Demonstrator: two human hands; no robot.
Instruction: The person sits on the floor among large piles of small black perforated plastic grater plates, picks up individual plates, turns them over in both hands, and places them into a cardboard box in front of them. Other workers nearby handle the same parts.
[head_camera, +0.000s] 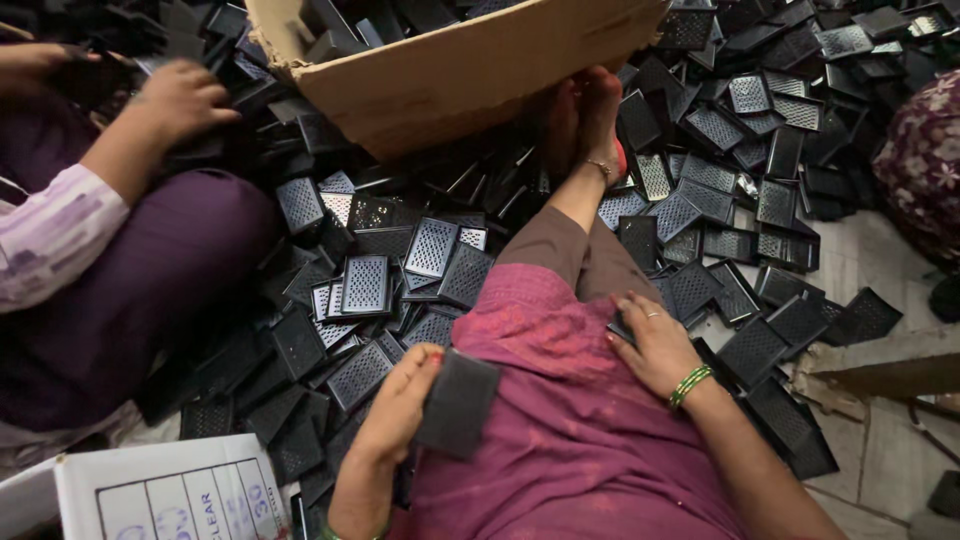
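My left hand (400, 405) grips a flat dark rectangular panel (458, 402), fingers curled over its left edge, holding it tilted against my magenta lap (560, 400) where I can see its face. My right hand (655, 345) lies spread and flat, fingertips on a perforated black panel (690, 290) at the heap's edge at three o'clock, as if steadying it for pickup. The heap of perforated panels (700, 180) covers the floor from nine to two o'clock. A cardboard box (470, 75) sits at twelve. A co-worker's hand (180, 100) sorts panels at ten o'clock.
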